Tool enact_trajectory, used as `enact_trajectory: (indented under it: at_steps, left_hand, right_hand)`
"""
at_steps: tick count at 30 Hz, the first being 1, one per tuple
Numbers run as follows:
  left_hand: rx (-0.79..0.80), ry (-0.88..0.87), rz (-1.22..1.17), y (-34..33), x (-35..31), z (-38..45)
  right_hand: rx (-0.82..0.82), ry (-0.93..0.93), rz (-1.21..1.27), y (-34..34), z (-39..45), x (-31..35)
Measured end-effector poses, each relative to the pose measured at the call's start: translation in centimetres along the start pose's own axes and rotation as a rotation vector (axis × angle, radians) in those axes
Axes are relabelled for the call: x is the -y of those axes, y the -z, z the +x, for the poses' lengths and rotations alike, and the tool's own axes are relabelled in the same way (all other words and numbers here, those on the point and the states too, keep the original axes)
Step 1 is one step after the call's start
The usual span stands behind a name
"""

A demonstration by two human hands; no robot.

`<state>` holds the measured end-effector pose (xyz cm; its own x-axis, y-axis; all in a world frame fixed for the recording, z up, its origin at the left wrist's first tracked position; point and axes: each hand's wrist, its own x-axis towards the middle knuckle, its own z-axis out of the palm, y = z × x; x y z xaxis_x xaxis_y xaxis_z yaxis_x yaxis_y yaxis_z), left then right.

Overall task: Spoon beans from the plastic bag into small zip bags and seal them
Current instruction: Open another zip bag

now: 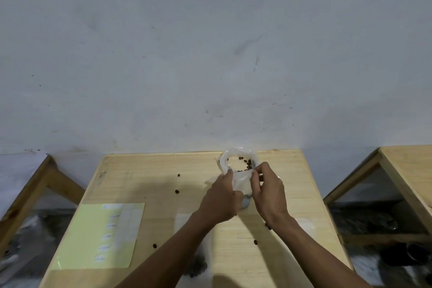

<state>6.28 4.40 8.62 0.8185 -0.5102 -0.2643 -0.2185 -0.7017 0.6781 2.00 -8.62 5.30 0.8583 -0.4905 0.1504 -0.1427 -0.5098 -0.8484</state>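
Small zip bag: just before plastic bag, pinched at top between left hand and right hand, fingers curled. Risk: incomplete seal, spilling beans.

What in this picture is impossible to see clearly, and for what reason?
- Small zip bag, head view: both hands, left hand and right hand, cover its edges; sealed or not cannot be told.
- Spoon: not visible.
- Writing on the label sheet: too small, blurred.
- Bag with beans near the bottom edge: blurred, partly behind the left forearm.
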Motion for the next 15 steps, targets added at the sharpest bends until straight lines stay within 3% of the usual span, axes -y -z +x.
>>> enact_trajectory:
  at_steps: [3,7,10,15]
  left_hand:
    - [0.025,0.019,0.013,0.7,-0.3,0.1]
    - [-0.136,-0.092,-0.059,1.5,0.2,-0.3]
    - [-0.226,-0.249,0.139,1.2,1.4,-0.2]
    - [-0.291,-0.204,0.211,0.4,2.9,0.5]
  right_hand:
    - [-0.018,-0.038,0.028,0.0,0.2,0.1]
    - [0.017,-0.185,0.258,1.0,1.0,0.3]
    - [0.037,-0.282,0.346,1.2,1.7,0.4]
    - [0.135,-0.494,0.620,0.8,2.2,1.2]
